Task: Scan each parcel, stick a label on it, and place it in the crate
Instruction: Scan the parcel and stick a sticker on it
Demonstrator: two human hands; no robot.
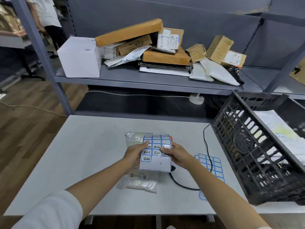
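Observation:
A white sheet of blue-bordered labels, several with black writing, is held above the table between both hands. My left hand grips its left edge, thumb on top. My right hand holds its right edge and pinches a label near the top right corner. Under the sheet a clear plastic parcel lies on the white table, partly hidden. The black plastic crate stands tilted at the right, with a white mailer inside. The black scanner lies mostly hidden behind the sheet, its cable running right.
A second label sheet lies flat by the crate, crossed by the black cable. The grey shelf behind holds a white box, brown cartons and grey mailers. A person stands at the far upper left.

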